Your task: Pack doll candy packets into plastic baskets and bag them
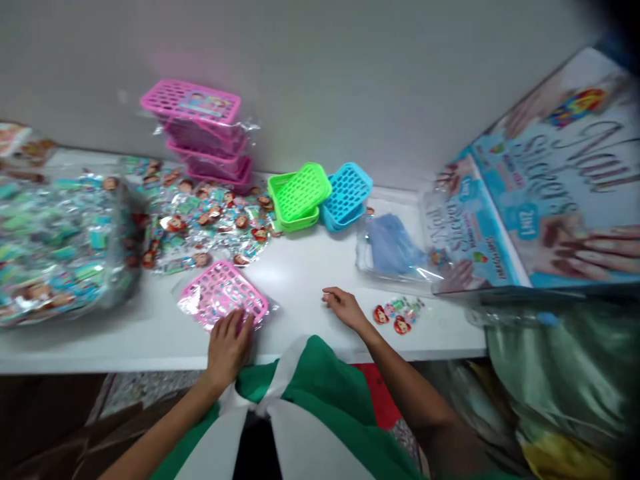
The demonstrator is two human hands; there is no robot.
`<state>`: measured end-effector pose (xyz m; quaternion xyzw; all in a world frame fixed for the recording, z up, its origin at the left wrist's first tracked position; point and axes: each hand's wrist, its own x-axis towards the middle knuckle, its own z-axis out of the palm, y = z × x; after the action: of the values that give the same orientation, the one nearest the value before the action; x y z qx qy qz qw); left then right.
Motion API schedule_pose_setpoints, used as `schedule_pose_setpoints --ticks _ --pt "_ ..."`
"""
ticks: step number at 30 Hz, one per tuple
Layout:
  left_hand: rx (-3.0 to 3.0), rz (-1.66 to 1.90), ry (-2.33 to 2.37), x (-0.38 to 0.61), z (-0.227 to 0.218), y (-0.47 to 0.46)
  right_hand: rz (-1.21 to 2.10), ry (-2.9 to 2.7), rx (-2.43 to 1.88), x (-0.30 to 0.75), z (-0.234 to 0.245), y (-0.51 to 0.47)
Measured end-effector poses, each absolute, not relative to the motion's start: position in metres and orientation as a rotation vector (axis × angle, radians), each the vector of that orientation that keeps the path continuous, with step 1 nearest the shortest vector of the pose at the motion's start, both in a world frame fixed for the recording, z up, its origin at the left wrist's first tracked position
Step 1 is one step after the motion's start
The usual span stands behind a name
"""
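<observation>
A pink perforated plastic basket (223, 293) lies in a clear bag on the white table, with several small printed pieces showing through it. My left hand (230, 343) rests on its near edge, fingers laid over the wrapped rim. Just above the table, to the right of that basket, is my right hand (345, 308). Its fingers are curled together; whether something tiny is between the fingertips cannot be made out. Beside it lie several small character-face pieces (400, 317), some with red hair, apart from the hand.
Behind are stacked pink baskets (210, 137), a green basket pair (300, 197), a blue basket pair (346, 195) and scattered wrapped packets (215, 213). A large bag of packets (55, 247) stands left. To the right are a tray with bluish plastic (393, 243) and a "Nail Stickers" box (565, 173).
</observation>
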<state>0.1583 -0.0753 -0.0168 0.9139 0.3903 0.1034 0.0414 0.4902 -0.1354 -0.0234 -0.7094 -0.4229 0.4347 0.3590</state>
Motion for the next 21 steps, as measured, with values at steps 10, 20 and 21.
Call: schedule_pose_setpoints --ticks 10,20,21 --pt "2.836 0.364 1.057 0.158 -0.014 -0.067 0.244 -0.861 -3.082 0.726 0.042 -0.156" --pt "2.829 0.328 1.020 0.164 -0.011 -0.063 0.752 -1.011 -3.019 0.748 0.022 -0.067" --pt "2.826 0.324 1.022 0.166 -0.010 -0.062 0.815 -1.044 -2.951 0.736 0.019 -0.055"
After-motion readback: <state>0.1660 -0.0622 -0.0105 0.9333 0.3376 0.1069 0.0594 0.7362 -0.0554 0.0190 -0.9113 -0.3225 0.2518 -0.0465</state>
